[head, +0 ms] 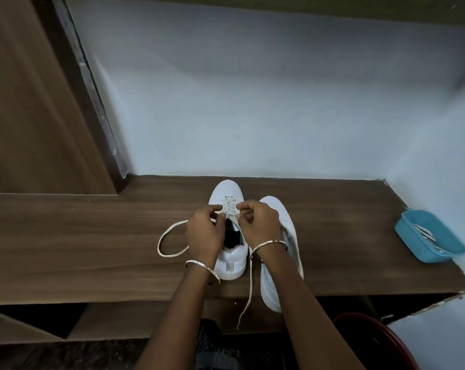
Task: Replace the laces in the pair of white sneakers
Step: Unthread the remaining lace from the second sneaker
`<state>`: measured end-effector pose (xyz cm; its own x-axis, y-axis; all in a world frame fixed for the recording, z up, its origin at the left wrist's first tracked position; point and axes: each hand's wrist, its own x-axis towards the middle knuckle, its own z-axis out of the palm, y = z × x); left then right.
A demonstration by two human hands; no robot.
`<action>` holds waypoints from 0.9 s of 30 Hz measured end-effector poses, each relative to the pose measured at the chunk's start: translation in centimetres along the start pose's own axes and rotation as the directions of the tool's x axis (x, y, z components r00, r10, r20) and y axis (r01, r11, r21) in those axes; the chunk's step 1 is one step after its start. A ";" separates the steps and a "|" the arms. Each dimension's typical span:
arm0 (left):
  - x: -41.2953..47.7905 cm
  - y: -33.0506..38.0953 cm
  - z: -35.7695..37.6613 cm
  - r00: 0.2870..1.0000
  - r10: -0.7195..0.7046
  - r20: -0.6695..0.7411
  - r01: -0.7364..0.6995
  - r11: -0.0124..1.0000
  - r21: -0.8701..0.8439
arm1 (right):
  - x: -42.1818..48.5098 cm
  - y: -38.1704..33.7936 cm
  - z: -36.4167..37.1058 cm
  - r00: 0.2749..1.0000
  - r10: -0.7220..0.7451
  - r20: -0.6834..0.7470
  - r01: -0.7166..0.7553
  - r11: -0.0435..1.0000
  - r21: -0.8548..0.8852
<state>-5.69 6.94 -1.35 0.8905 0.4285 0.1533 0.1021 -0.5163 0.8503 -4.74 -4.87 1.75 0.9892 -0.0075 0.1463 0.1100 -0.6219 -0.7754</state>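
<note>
Nearest me: dark patterned clothing (215, 348) below the laced sneaker (230, 264), and a red round thing (373, 329) down to the right of it, can't tell what. One end of the lace (248, 297) hangs from the laced sneaker over the front edge of the wooden bench (92, 236). The other end loops on the bench top just left of the sneaker. A bangle on each wrist. Left hand (204, 231) is curled, pinching the lace at the sneaker's left eyelet row. Right hand (260, 222) is curled, pinching the lace at the right row. The laced sneaker stands upright mid-bench, toe pointing at the wall (252, 102), with crossings done on the front eyelets and the tongue area open behind them. The second sneaker (271, 289) is just beside it on the right, tilted on its side, heel past the bench's front edge, partly hidden by the right forearm. Well right of the laced sneaker there's a blue tray (413, 222) with white laces (423, 233) in it. Far left of it, a brown wood panel (25, 102).
</note>
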 end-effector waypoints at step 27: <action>0.8 -2.0 1.3 0.931 -0.048 0.361 0.157 0.947 -0.279 | 0.7 3.4 2.0 0.999 0.042 0.017 -0.044 0.989 0.139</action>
<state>-4.59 7.38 -3.53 0.9845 0.1562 -0.0801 0.1129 -0.2144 0.9702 -3.44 -5.42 -2.04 0.9945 -0.0201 0.1033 0.0790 -0.5063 -0.8588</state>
